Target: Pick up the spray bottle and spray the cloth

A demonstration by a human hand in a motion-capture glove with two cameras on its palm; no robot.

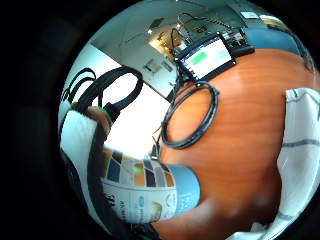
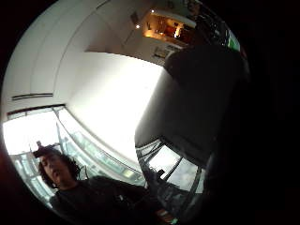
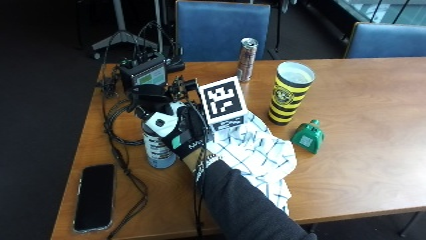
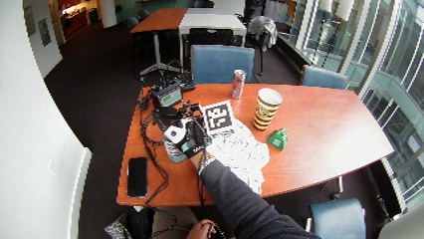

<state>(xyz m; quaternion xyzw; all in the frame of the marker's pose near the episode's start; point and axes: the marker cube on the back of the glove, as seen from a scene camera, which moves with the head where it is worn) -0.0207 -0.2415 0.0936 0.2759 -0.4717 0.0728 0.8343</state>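
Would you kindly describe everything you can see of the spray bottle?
The spray bottle stands upright on the wooden table, left of the checked cloth. Its body is round, with a pale blue band and a label of coloured squares and print. The gloved right hand is wrapped around its upper part, hiding the spray head. Whether it touches the cloth is unclear.

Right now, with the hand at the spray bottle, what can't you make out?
- Spray bottle nozzle and trigger: outside view, covered by the gloved hand.
- Its label text: little finger side palm view, too small.
- Cloth near edge: under the sleeve.
- Thumb side palm view: no bottle or cloth shown.
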